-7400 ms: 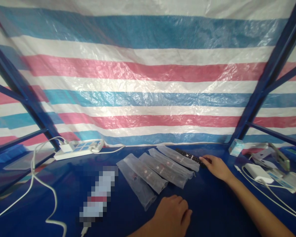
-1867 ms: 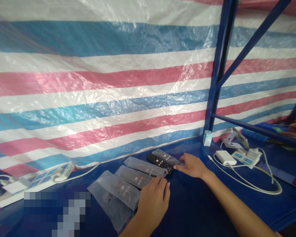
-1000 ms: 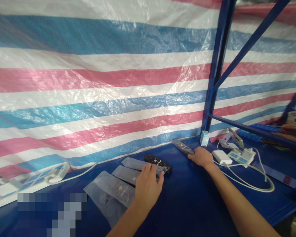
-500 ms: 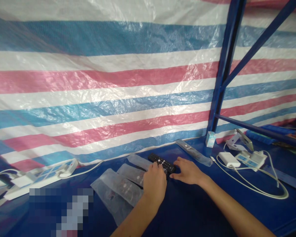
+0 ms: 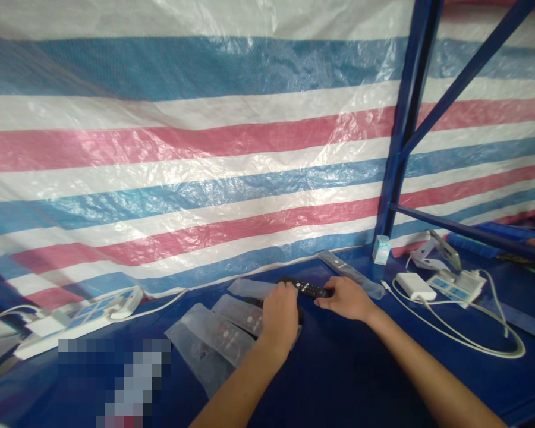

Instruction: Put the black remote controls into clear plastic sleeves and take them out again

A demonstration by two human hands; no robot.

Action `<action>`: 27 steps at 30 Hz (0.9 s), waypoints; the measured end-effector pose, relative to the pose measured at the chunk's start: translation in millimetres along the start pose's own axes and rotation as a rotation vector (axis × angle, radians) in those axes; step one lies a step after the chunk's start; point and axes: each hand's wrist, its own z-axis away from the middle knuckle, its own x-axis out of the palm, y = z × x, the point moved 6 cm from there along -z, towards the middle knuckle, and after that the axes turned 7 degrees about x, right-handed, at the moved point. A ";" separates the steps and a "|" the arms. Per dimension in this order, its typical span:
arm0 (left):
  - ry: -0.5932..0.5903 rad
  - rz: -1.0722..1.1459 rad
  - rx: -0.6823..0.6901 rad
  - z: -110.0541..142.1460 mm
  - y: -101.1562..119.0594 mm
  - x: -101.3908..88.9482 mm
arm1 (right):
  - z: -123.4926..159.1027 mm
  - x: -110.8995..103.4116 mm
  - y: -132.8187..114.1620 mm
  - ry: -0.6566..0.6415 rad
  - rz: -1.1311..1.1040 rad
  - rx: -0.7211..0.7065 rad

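The right hand (image 5: 348, 298) grips the near, right-hand end of a bare black remote (image 5: 311, 289) between thumb and fingers, the remote lying slantwise just above or on the blue surface (image 5: 339, 362); which of the two cannot be told. The left hand (image 5: 280, 315) is bent over the right ends of a fanned row of remotes in cloudy plastic bags, its fingertips beside the far part of the black remote; whether they pinch anything is hidden by the back of the hand. In that row, the leftmost bag (image 5: 200, 353) lies partly under the second bag (image 5: 220, 336), followed by the third bag (image 5: 238, 314) and the fourth bag (image 5: 249, 289), which is farthest back. Another bagged remote (image 5: 348, 273) lies apart from them, beyond the right hand, slanting toward the tip of a white cable (image 5: 455, 342). Near its far side a small light-blue and white box (image 5: 380, 250) stands upright by the blue metal post (image 5: 395, 172). Farther right are a white power adapter (image 5: 415, 286), a power strip (image 5: 457, 288) and a phone leaning on a stand (image 5: 430, 255). At the left, a long power strip (image 5: 80, 321) with plugs in it lies near the striped plastic sheet (image 5: 182, 178), and a pixelated patch (image 5: 136, 380) covers something nearer the person.
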 end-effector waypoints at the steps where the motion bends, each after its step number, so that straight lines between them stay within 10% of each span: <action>1: 0.055 0.007 0.001 -4.1 -0.5 -3.8 | -0.3 -8.3 7.4 0.021 -0.038 0.019; 12: -0.039 0.189 0.033 -29.6 -7.7 26.1 | 19.1 -65.4 46.4 -0.032 -0.263 0.025; 27: -0.020 0.395 0.007 -44.2 -29.8 23.3 | 37.8 -74.6 44.2 -0.225 -0.204 -0.096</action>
